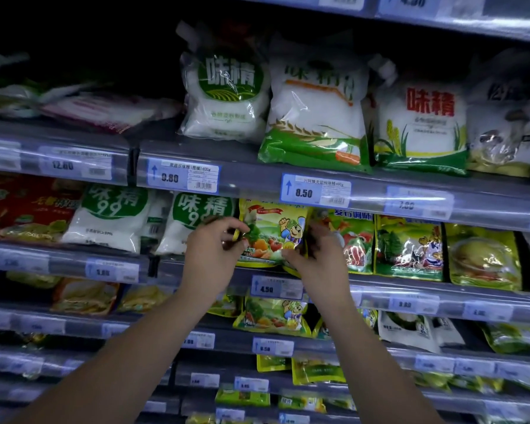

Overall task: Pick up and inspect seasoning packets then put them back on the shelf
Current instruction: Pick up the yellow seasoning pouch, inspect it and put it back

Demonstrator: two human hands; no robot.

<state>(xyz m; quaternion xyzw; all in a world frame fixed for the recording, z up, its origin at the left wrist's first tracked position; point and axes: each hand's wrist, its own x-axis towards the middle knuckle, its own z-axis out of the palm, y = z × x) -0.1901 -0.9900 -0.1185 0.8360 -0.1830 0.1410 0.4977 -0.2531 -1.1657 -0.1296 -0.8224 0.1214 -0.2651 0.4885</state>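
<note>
Head view: both hands at centre frame on a yellow seasoning packet (273, 234), cartoon chef print, standing on the second shelf rail (196, 269). Left hand (214, 249) pinches its left edge; right hand (315, 258) grips the lower right corner. Risk: neighbouring red-and-green packet (354, 240) touches it and could get dragged off or tipped over.

Yellow packet (273, 234) side edges hidden behind hands; lower price tags (272, 346) blurred.
</note>
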